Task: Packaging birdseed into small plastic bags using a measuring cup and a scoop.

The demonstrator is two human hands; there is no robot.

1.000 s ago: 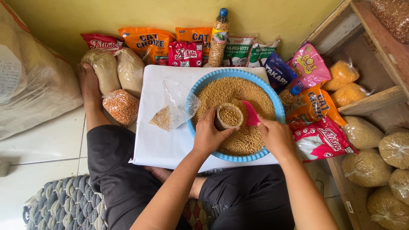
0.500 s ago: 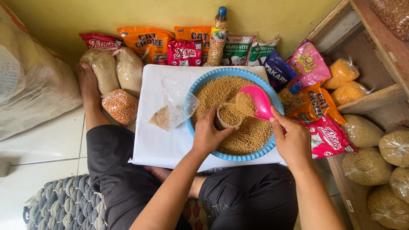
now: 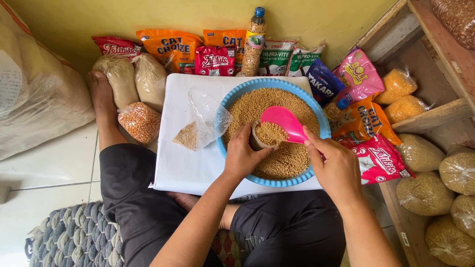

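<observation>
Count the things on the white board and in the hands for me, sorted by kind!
Blue bowl of grain: 1
Pink scoop, held in the right hand: 1
Small cup of grain, held in the left hand: 1
Clear bag with a little grain inside: 1
Total: 4

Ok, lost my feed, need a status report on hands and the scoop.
Left hand holds small cup over blue basin. Right hand tips pink scoop onto it. Nothing obstructing.
</observation>
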